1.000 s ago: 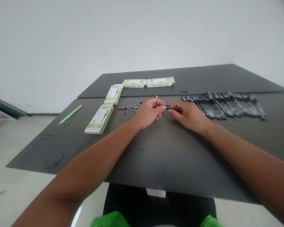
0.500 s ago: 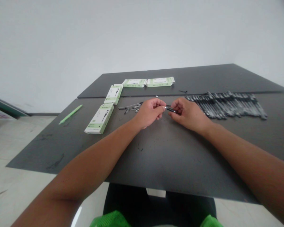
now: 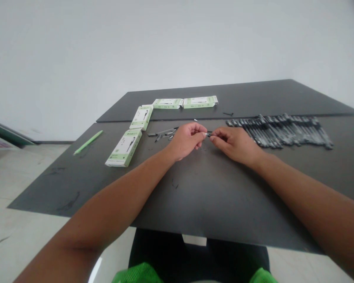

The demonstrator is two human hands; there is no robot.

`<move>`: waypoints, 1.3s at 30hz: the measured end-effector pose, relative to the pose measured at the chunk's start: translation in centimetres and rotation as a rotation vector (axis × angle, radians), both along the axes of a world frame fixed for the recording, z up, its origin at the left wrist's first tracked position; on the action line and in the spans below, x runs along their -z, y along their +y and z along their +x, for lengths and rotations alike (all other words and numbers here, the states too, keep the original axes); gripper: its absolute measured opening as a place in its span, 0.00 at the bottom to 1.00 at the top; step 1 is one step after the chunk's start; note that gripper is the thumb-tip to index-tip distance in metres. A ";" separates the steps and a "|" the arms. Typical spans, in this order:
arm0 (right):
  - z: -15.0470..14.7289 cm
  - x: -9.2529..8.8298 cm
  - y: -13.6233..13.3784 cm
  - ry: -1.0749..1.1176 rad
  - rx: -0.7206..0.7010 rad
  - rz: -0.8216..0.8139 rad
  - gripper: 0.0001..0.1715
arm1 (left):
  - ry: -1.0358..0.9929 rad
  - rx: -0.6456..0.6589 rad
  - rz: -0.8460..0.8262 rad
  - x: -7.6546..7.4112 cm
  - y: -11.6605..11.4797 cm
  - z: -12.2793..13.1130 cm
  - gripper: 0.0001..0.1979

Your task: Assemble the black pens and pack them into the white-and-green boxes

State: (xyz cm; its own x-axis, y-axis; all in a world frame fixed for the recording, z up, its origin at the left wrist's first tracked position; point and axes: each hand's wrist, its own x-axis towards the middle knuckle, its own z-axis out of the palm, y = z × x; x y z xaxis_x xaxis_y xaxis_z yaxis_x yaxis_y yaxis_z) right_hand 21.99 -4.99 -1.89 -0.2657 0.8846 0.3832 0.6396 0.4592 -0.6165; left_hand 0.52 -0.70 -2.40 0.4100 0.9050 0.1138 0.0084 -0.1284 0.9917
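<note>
Both my hands meet over the middle of the dark table [image 3: 194, 196]. My left hand [image 3: 186, 139] is closed, its fingertips pinching one end of a thin black pen [image 3: 209, 134]. My right hand [image 3: 233, 142] is closed on the pen's other end, so most of the pen is hidden between the fingers. A few loose pen parts [image 3: 163, 134] lie just left of my left hand. A long row of black pens [image 3: 280, 129] lies to the right of my right hand.
Several green-and-white boxes [image 3: 124, 147] lie in an L at the left and back. A green pen [image 3: 87, 142] rests near the table's left edge. A second dark table [image 3: 253, 98] stands behind. The floor shows at left.
Half a second ago the pen showed between my hands, with my right hand a little further right. Now my right hand has slid left and the fingertips almost touch.
</note>
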 end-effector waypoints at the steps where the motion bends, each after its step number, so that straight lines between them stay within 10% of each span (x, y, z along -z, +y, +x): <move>1: 0.0 0.0 0.0 -0.011 -0.002 0.010 0.13 | 0.000 0.003 0.002 0.0 0.0 0.0 0.03; 39: 0.0 0.4 -0.1 -0.006 -0.012 0.010 0.12 | -0.035 0.039 0.003 0.1 0.0 -0.1 0.05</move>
